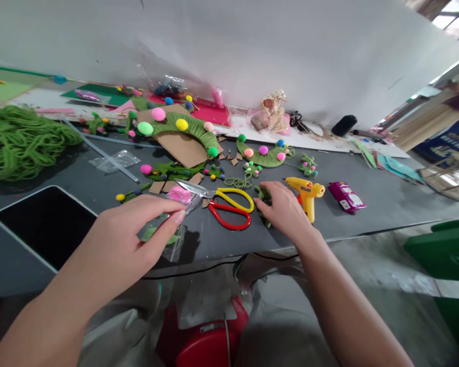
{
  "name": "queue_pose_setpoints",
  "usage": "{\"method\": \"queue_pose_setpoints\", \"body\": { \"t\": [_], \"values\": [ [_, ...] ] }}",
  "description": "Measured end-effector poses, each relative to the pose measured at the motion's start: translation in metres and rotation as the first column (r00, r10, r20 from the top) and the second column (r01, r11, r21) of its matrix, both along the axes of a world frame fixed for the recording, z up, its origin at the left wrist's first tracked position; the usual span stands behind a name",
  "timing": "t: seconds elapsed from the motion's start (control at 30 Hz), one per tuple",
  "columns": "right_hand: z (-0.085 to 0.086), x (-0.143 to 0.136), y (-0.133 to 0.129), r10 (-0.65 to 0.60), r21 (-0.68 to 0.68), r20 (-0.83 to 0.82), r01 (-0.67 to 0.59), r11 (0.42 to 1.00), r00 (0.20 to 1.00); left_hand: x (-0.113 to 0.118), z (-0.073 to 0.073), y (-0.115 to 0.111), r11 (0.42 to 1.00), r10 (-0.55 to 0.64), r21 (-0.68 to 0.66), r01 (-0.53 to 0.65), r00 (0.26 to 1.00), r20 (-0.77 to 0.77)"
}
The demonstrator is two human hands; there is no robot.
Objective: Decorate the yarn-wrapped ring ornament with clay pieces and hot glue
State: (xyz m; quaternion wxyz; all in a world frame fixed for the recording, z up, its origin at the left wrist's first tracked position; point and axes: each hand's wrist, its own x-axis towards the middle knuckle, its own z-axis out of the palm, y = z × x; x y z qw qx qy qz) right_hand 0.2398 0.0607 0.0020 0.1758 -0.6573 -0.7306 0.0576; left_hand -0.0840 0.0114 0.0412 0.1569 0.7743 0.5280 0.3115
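From where I watch, my left hand has its thumb and index finger nearly closed together, pinching the clear plastic bag at the near edge of the grey table. The bag hangs below those fingertips with a light green piece inside; its long axis seems to run from near to far, though my fingers cover part of it and I cannot tell which end is its opening.

My right hand is partly open, fingers bent over the small green yarn piece to the right of the scissors. What shows of that piece is longest from near to far; the rest is under my fingers, and I cannot tell how firmly I have hold of it.

Between my hands lie the scissors, blades pointing left and slightly far, the yellow and red handles to the right. The pink piece is near the blades. Just right of my right hand, the yellow glue gun has its nozzle pointing left and its grip toward the near side, with the purple packet farther right. Beyond the scissors, the large green crescent arches over cardboard, its right end coming nearer.
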Motion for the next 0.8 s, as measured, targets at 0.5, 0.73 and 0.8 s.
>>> {"method": "queue_pose_setpoints", "body": {
  "t": [0.5,0.73,0.8],
  "values": [
    [0.012,-0.041,-0.009,0.339,0.05,-0.225,-0.336,0.94,0.913,-0.039,-0.02,-0.014,0.983,-0.103,-0.174,0.05,0.945,-0.311],
    [0.03,-0.036,-0.025,0.373,0.094,-0.332,-0.363,0.927,0.866,-0.026,-0.01,-0.002,0.982,-0.15,-0.162,0.101,0.935,-0.321],
    [0.03,-0.038,-0.03,0.383,0.067,-0.377,-0.387,0.919,0.844,-0.017,-0.004,0.001,0.982,-0.165,-0.139,0.128,0.938,-0.305]
  ]
}}
